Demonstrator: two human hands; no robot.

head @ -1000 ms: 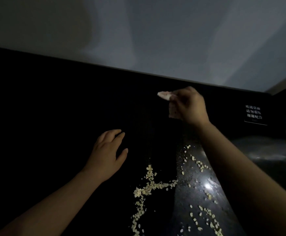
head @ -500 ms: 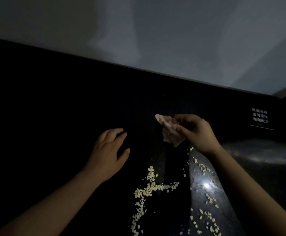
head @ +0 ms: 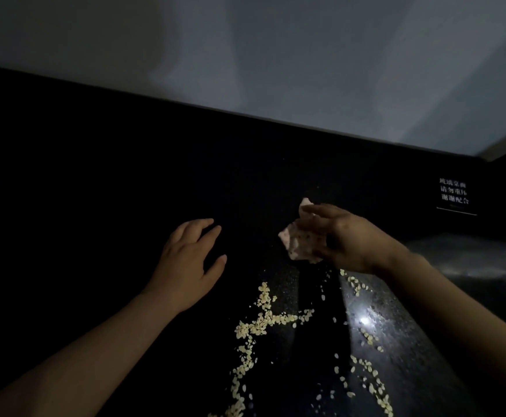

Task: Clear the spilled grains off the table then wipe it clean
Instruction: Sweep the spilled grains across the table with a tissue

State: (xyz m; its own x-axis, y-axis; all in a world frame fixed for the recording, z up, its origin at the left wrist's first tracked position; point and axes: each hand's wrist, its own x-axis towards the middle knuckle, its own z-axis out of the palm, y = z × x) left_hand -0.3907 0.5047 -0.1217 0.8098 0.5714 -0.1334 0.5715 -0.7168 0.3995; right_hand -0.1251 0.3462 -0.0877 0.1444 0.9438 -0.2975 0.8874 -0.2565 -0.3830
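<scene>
Pale spilled grains [head: 263,322] lie in a winding trail on the glossy black table [head: 101,224], with more scattered at the lower right [head: 372,383]. My right hand [head: 354,239] holds a crumpled pinkish cloth [head: 298,242] just beyond the far end of the grains, close above the tabletop. To the left of the trail, my left hand [head: 190,266] rests flat on the table with its fingers straight and holds nothing.
A small black sign with white characters [head: 455,195] stands at the table's far right. A grey wall [head: 276,55] rises behind the table's far edge. A bright light reflection [head: 364,321] shines on the tabletop among the grains.
My right hand has brought the cloth from the far part of the table back toward me, down to the end of the grain trail. My left hand has stayed put.
</scene>
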